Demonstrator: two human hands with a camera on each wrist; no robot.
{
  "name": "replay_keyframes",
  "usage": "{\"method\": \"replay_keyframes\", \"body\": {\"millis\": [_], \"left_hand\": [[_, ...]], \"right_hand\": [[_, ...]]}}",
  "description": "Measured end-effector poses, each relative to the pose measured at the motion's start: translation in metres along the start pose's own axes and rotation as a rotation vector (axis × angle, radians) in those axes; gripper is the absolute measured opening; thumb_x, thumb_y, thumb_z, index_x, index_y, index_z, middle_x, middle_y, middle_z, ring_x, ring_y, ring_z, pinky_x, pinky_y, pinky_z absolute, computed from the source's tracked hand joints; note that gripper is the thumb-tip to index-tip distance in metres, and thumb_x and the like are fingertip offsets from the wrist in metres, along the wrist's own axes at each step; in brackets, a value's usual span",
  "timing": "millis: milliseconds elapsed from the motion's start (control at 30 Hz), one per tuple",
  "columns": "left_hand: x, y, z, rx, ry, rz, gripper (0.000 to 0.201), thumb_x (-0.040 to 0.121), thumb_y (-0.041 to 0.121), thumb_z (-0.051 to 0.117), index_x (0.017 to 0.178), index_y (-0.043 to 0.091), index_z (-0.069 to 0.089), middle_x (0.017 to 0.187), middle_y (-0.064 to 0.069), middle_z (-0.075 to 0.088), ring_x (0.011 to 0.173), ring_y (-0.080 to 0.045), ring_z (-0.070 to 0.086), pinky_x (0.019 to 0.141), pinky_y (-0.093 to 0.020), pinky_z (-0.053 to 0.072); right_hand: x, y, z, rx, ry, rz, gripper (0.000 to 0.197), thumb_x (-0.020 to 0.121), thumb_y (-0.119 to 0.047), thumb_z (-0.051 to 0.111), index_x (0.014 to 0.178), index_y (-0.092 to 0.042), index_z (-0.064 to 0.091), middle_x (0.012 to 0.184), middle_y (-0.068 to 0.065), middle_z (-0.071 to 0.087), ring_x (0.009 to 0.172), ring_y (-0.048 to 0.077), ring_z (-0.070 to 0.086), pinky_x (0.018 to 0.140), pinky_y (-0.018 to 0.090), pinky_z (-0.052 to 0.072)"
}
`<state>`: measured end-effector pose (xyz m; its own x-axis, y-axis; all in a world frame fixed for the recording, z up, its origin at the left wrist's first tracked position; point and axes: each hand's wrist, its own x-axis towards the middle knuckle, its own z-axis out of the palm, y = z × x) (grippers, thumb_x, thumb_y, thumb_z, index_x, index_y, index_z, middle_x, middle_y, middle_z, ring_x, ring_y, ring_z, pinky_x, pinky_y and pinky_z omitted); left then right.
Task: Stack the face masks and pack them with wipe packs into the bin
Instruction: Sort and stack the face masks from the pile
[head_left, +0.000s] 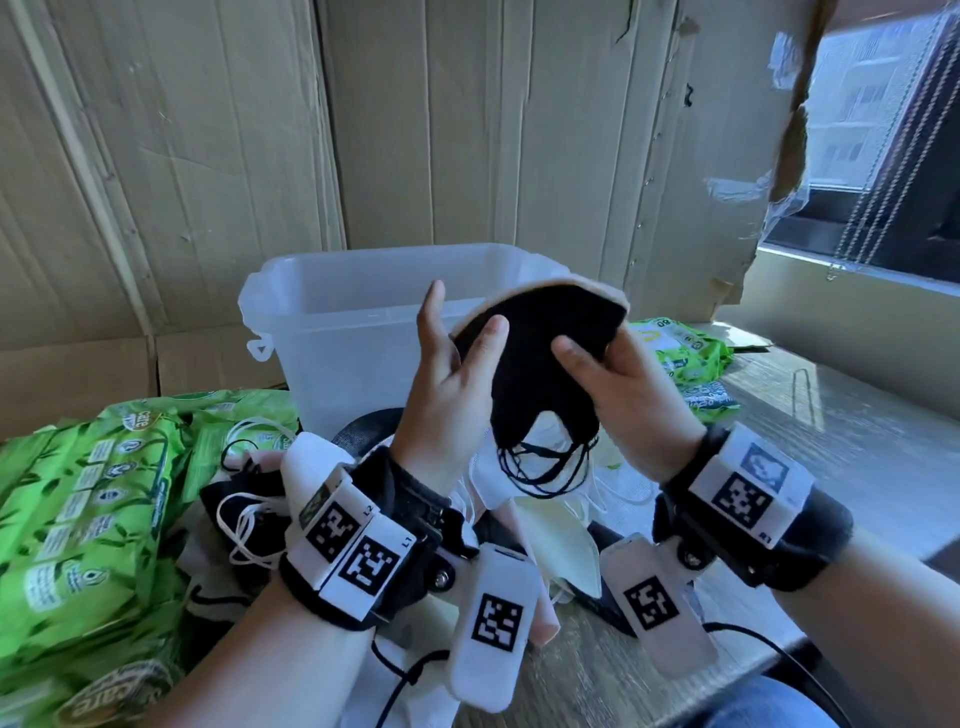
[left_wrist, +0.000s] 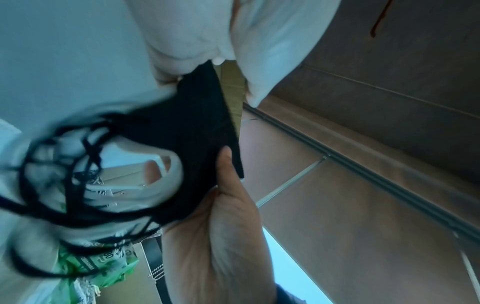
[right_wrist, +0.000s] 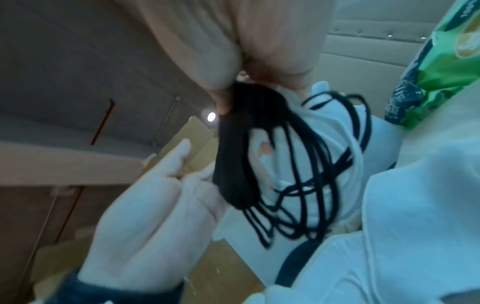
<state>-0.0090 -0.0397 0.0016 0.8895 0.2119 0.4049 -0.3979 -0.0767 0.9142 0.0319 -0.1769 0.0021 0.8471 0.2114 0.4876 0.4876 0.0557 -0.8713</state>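
Masks (head_left: 535, 364), black, are at frame centre, just before the bin (head_left: 363, 312); your left hand (head_left: 447, 395) pinches their left edge, your right hand (head_left: 628, 395) the right edge, long axis across, loops down.

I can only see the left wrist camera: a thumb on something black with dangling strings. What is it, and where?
Observer: Black masks, held by the left hand and the right hand just in front of a clear plastic bin.
Operator: Are there more masks?
Observer: Yes, a loose pile, white and pale yellow, lies on the table under the hands.
Operator: And that green blur?
Observer: Wipe packs; a far bigger heap lies left of the bin.
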Motion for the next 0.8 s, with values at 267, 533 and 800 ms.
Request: {"method": "replay_keyframes", "body": {"millis": [267, 533, 800], "left_hand": [[0.002, 0.007, -0.015, 0.011, 0.022, 0.217, 0.053, 0.067, 0.006, 0.068, 0.100, 0.044, 0.050, 0.104, -0.009, 0.066, 0.096, -0.021, 0.065, 0.091, -0.047, 0.051], [0.000, 0.015, -0.018, 0.265, -0.351, 0.106, 0.037, 0.082, -0.017, 0.048, 0.091, 0.013, 0.068, 0.066, 0.009, 0.063, 0.063, -0.002, 0.057, 0.064, -0.010, 0.043], [0.012, 0.006, -0.030, 0.474, -0.097, 0.016, 0.035, 0.085, -0.008, 0.043, 0.096, 0.010, 0.070, 0.027, 0.013, 0.037, 0.028, -0.006, 0.028, 0.036, -0.012, 0.018]], "right_hand": [[0.004, -0.015, -0.015, 0.001, -0.084, 0.075, 0.025, 0.082, 0.008, 0.059, 0.090, -0.016, 0.054, 0.065, 0.001, 0.062, 0.047, 0.013, 0.048, 0.039, 0.019, 0.040], [0.011, -0.007, -0.026, -0.176, -0.137, 0.120, 0.025, 0.079, 0.003, 0.066, 0.084, -0.021, 0.057, 0.054, -0.005, 0.054, 0.047, 0.012, 0.044, 0.043, 0.022, 0.038], [0.032, 0.034, -0.045, -1.078, -0.218, 0.314, 0.065, 0.078, -0.036, 0.071, 0.130, -0.008, 0.046, 0.130, 0.016, 0.049, 0.117, 0.029, 0.048, 0.094, 0.030, 0.038]]}}
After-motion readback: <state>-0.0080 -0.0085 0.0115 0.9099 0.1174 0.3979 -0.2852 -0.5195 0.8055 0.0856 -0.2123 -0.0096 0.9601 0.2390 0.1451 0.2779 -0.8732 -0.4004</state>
